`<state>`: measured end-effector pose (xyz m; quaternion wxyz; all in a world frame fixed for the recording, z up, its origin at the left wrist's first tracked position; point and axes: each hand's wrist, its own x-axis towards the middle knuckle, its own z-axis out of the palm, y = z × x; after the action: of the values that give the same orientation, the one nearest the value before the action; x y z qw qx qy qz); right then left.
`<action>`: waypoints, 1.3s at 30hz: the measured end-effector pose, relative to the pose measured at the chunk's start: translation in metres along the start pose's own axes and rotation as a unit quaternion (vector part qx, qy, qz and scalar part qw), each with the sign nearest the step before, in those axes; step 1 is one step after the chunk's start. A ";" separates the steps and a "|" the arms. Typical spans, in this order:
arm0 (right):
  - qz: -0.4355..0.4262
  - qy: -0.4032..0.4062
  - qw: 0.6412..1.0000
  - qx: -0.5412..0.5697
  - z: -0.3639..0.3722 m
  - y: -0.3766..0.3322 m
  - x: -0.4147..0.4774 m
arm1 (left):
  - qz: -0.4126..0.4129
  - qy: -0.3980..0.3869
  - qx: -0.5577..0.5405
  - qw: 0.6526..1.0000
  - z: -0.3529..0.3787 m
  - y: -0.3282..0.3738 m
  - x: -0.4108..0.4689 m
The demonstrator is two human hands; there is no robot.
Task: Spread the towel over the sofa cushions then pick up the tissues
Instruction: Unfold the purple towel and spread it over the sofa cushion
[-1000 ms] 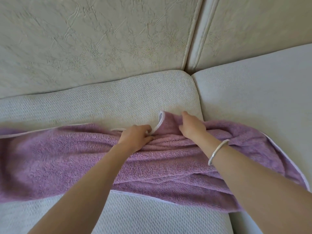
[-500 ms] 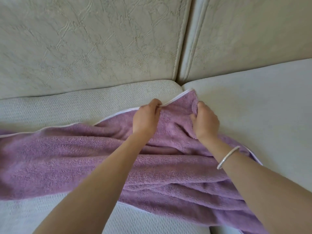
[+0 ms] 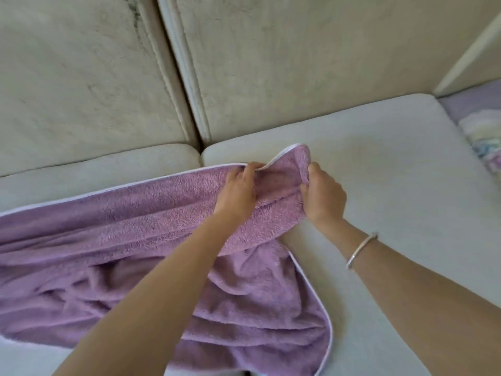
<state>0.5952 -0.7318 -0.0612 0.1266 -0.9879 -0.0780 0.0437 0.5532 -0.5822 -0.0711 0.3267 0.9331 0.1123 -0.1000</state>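
A purple towel [image 3: 151, 240] with a thin white edging [image 3: 108, 189] lies rumpled across the gap [image 3: 201, 156] between the 2 seat cushions. Most of it is heaped in folds on the left seat cushion [image 3: 95, 169], to the left of the gap. Its right end crosses the gap onto the right seat cushion [image 3: 401, 164]. The left hand [image 3: 237, 194] is just right of the gap, its fingers curled down, pinching the white-edged far hem of the towel. The right hand [image 3: 324, 196] is a little further right of the gap, close beside the left hand but not touching it. It is closed around the bunched towel corner [image 3: 296, 158], with the thumb pointing up against the cloth. Between the 2 hands the corner is lifted into a small peak above the cushion, and the rest of the towel sags back toward the person. A thin silver bracelet [image 3: 360, 249] sits on the right wrist. Behind the gap, 2 cream back cushions [image 3: 81, 77] stand upright and meet in a seam that runs straight up from it. Far to the right of the gap, at the edge of view, a pale pastel-striped bundle [image 3: 485, 137] rests on a lilac cloth [image 3: 471, 101]. It is too blurred to tell what it is.
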 end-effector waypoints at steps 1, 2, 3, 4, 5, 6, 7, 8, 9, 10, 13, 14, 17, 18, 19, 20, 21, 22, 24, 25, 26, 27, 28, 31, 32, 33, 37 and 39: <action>0.001 -0.001 1.000 0.000 -0.003 0.011 0.005 | -0.001 0.000 0.002 1.000 0.007 0.010 0.006; 0.001 -0.003 1.000 -0.002 -0.007 0.025 0.012 | -0.003 0.000 0.004 1.000 0.014 0.021 0.012; -0.001 -0.005 1.000 -0.002 -0.010 0.035 0.018 | -0.006 -0.002 0.005 1.000 0.020 0.030 0.016; -0.005 -0.005 1.000 -0.003 -0.014 0.048 0.025 | -0.006 -0.002 0.010 1.000 0.027 0.041 0.022; -0.009 -0.005 1.000 -0.004 -0.018 0.059 0.033 | -0.003 -0.002 0.017 1.000 0.032 0.052 0.028; -0.013 -0.004 1.000 -0.006 -0.022 0.070 0.039 | 0.003 -0.001 0.024 1.000 0.037 0.061 0.034; -0.015 -0.004 1.000 -0.007 -0.027 0.083 0.048 | 0.008 0.001 0.029 1.000 0.043 0.074 0.043; -0.017 -0.003 1.000 -0.006 -0.030 0.093 0.055 | 0.013 0.001 0.034 0.999 0.048 0.083 0.050; -0.019 0.001 1.000 -0.005 -0.035 0.106 0.064 | 0.022 0.001 0.041 0.999 0.053 0.096 0.060; -0.020 0.007 1.000 -0.005 -0.039 0.117 0.072 | 0.037 0.000 0.050 0.998 0.058 0.106 0.069; -0.012 0.022 1.000 -0.018 -0.056 0.159 0.098 | 0.066 -0.002 0.062 0.996 0.079 0.146 0.096; -0.012 0.024 0.999 -0.023 -0.062 0.172 0.106 | 0.072 -0.001 0.062 0.995 0.084 0.159 0.103; -0.012 0.018 0.998 -0.050 -0.085 0.211 0.134 | 0.091 -0.008 0.054 0.994 0.099 0.198 0.129; -0.018 0.019 0.998 -0.058 -0.092 0.218 0.142 | 0.096 -0.006 0.050 0.994 0.101 0.207 0.136; -0.022 0.022 0.997 -0.068 -0.099 0.226 0.153 | 0.103 0.002 0.047 0.994 0.103 0.218 0.146; -0.025 0.026 0.996 -0.076 -0.104 0.232 0.163 | 0.111 0.012 0.043 0.993 0.103 0.226 0.154; -0.023 0.030 0.996 -0.082 -0.110 0.238 0.173 | 0.121 0.021 0.043 0.992 0.104 0.235 0.164; -0.019 0.032 0.996 -0.083 -0.114 0.243 0.182 | 0.129 0.027 0.043 0.990 0.105 0.242 0.172; -0.009 0.038 0.995 -0.087 -0.120 0.251 0.199 | 0.138 0.027 0.047 0.989 0.106 0.251 0.187; -0.008 0.040 0.995 -0.091 -0.122 0.255 0.207 | 0.141 0.024 0.050 0.988 0.107 0.255 0.194; -0.006 0.039 0.994 -0.097 -0.123 0.258 0.214 | 0.144 0.019 0.050 0.988 0.107 0.258 0.200; -0.004 0.036 0.994 -0.103 -0.124 0.262 0.221 | 0.146 0.018 0.052 0.988 0.108 0.261 0.207; -0.001 0.036 0.993 -0.108 -0.126 0.266 0.227 | 0.149 0.017 0.054 0.987 0.109 0.265 0.214; 0.000 0.054 0.991 -0.122 -0.131 0.281 0.246 | 0.177 0.023 0.060 0.982 0.112 0.281 0.236; 0.004 0.060 0.990 -0.127 -0.130 0.288 0.252 | 0.186 0.018 0.053 0.981 0.115 0.285 0.243; 0.012 0.065 0.989 -0.131 -0.128 0.294 0.257 | 0.193 0.009 0.048 0.980 0.119 0.288 0.249; 0.062 0.048 0.995 -0.062 -0.090 0.305 0.255 | 0.147 -0.032 0.077 0.986 0.152 0.270 0.251; 0.064 0.040 0.997 -0.023 -0.063 0.303 0.245 | 0.132 -0.024 0.125 0.983 0.169 0.248 0.239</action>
<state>0.8864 -0.9966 -0.0945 0.1042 -0.9944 -0.0107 0.0108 0.8306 -0.8428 -0.1171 0.2202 0.9706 -0.0327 -0.0916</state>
